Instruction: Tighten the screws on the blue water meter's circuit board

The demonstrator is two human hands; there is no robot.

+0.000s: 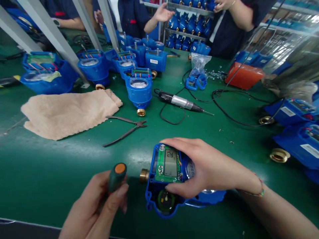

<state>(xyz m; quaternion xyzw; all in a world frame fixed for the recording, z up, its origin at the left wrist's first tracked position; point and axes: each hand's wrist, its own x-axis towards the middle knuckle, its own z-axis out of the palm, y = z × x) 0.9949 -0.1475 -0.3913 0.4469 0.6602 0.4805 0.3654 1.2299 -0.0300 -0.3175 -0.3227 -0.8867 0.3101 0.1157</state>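
Observation:
My left hand (pixel 99 202) is closed around the dark green handle of a screwdriver (pixel 119 174), its orange butt end facing up; the shaft is hidden. To its right, my right hand (pixel 201 169) grips a blue water meter (pixel 152 196) across its housing, thumb and fingers on opposite sides. The housing's cover is off, showing a green circuit board (pixel 160 162) with a lit display and coloured wires. A brass threaded end (pixel 144 176) points left. My right palm and fingers partly cover the round dial.
Pliers (pixel 136 126) lie spread beside a beige cloth (pixel 69 113). An electric screwdriver (pixel 181 102) with a black cable lies behind the held meter. More blue meters (pixel 139 89) stand at the back and right, near an orange box (pixel 244 75). Other people (pixel 134 16) stand across the table.

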